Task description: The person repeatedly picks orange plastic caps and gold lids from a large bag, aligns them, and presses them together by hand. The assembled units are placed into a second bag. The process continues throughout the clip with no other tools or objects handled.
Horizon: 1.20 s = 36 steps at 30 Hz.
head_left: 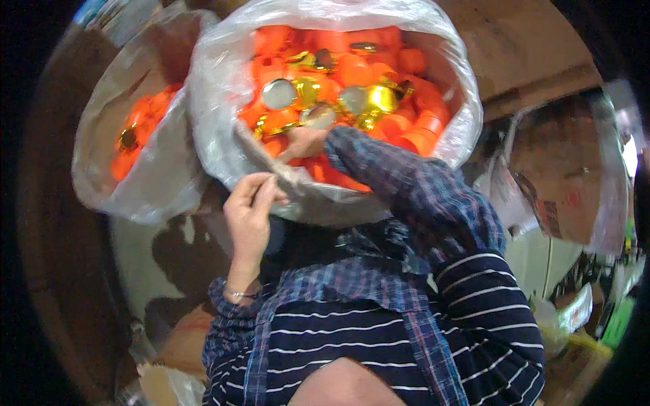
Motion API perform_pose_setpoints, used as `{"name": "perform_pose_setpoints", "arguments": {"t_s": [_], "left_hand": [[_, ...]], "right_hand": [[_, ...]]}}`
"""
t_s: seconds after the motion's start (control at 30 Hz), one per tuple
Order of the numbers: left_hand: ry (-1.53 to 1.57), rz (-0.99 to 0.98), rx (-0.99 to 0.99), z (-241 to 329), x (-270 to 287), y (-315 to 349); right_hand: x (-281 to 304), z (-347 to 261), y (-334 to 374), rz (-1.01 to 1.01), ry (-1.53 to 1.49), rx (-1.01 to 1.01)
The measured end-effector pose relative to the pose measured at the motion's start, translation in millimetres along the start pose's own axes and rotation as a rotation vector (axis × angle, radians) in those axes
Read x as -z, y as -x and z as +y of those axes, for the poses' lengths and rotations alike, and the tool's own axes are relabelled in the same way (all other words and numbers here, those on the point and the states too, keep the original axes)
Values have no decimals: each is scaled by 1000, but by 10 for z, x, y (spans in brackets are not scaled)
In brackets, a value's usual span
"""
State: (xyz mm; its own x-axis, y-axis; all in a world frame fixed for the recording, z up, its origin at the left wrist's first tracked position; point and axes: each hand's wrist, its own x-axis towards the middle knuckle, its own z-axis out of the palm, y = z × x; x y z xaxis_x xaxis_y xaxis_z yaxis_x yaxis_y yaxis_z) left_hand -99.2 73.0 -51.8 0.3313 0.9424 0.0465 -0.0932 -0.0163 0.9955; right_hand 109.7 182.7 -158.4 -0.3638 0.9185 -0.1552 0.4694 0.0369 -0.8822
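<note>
A large whitish plastic bag (210, 122) stands in front of me, filled with orange plastic caps (423, 135) and several shiny gold ones (382, 99). My left hand (249, 208) pinches the bag's near left rim between thumb and fingers. Over the near rim, my right hand (306, 143) reaches down into the bag, among the caps and close to the folded plastic edge. Its fingers are blurred and partly hidden, so I cannot make out whether they hold anything. A few round silver-faced caps (279, 94) lie just beyond it.
At the left, a second whitish bag (145, 196) holds more orange caps (139, 132). Cardboard (542, 40) lies at the far right, with an open carton (562, 176) below it. Loose clear plastic (575, 311) and green items (617, 318) are at the right edge.
</note>
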Motion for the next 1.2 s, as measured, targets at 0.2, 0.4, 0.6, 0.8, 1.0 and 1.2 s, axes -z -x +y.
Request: {"name": "perform_pose_setpoints", "arguments": {"t_s": [0.2,0.4,0.6,0.8,1.0,1.2], "left_hand": [[-48,-27,6,-42,-15,21],[-334,1,-112,-61,-117,31],[-512,12,-381,-15,-87,-105],[-619,86,-466,167,14,-179],[-939,-23,-828,172,-336,-481],[157,-257,41,61,-370,-304]], "right_hand": [[58,-64,-78,-23,-135,-463],[-98,-103,-148,21,207,-298],[58,-161,-167,-81,379,-362],[814,-596,406,153,18,-248],[853,-1256,1196,380,-154,-66],[579,-1226,1911,661,-227,-25]]}}
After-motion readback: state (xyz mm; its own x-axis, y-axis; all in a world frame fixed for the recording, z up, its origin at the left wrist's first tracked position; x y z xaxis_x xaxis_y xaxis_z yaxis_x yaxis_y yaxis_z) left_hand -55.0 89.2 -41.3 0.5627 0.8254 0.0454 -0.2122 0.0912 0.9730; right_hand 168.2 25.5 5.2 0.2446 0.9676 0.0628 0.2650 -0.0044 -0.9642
